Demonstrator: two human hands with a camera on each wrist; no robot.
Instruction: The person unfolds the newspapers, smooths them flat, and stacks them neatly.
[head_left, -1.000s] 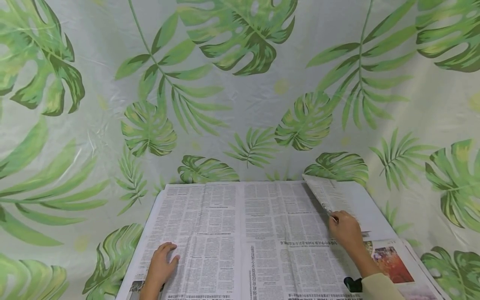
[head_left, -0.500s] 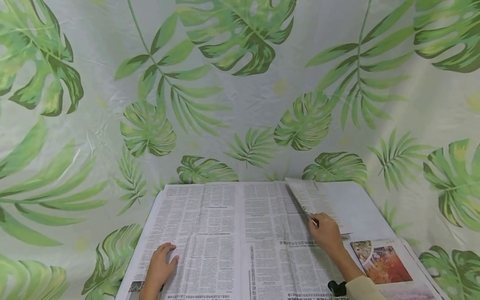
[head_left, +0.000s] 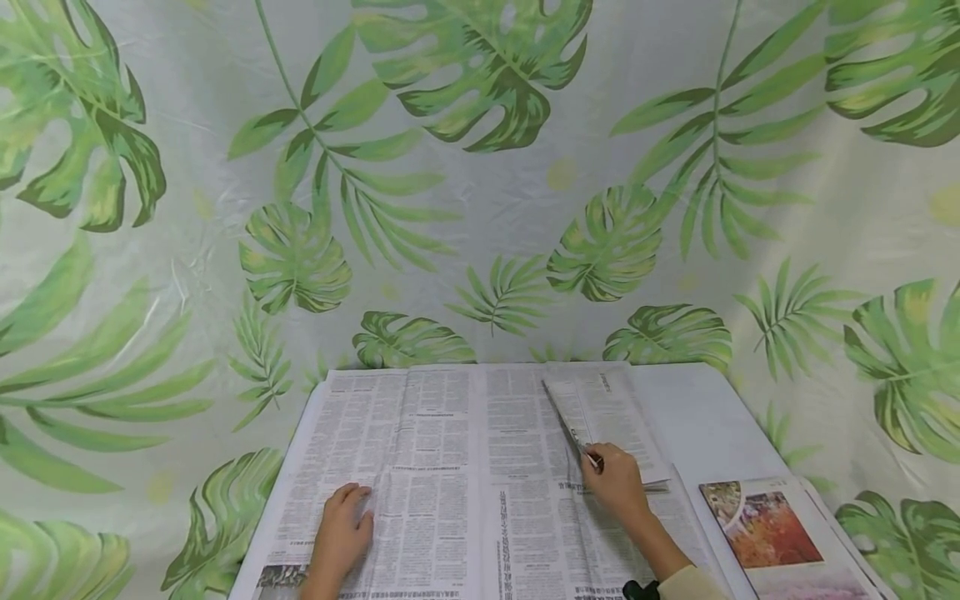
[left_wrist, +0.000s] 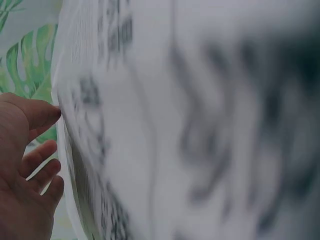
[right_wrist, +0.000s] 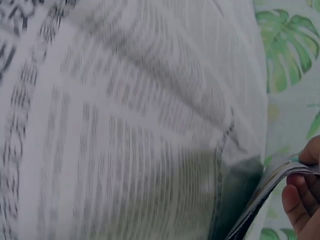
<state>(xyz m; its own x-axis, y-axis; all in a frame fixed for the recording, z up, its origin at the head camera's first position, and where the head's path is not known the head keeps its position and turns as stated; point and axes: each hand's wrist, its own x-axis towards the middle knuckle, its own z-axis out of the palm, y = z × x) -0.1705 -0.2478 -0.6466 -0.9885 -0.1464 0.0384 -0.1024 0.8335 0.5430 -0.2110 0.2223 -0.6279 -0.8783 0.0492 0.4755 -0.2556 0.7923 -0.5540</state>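
A spread newspaper (head_left: pixel 435 517) covers most of the white table in the head view. Over its right half, my right hand (head_left: pixel 617 482) pinches the near left edge of a folded newspaper (head_left: pixel 618 417), whose left side is lifted. The right wrist view shows the thumb above and fingers below that layered paper edge (right_wrist: pixel 270 186). My left hand (head_left: pixel 343 529) rests on the left part of the spread newspaper, fingers loosely bent and holding nothing. Printed paper fills most of the left wrist view, with the left fingers (left_wrist: pixel 42 165) beside its edge.
Colour-printed papers (head_left: pixel 776 529) lie stacked at the table's near right corner. A bare strip of the white table (head_left: pixel 693 408) shows at the back right. Behind stands a leaf-patterned sheet (head_left: pixel 480 192). A dark band (head_left: pixel 641 590) sits at my right wrist.
My right hand has moved left, bringing the folded newspaper from the right side over the spread sheet and uncovering more of the white table. My left hand has shifted slightly right.
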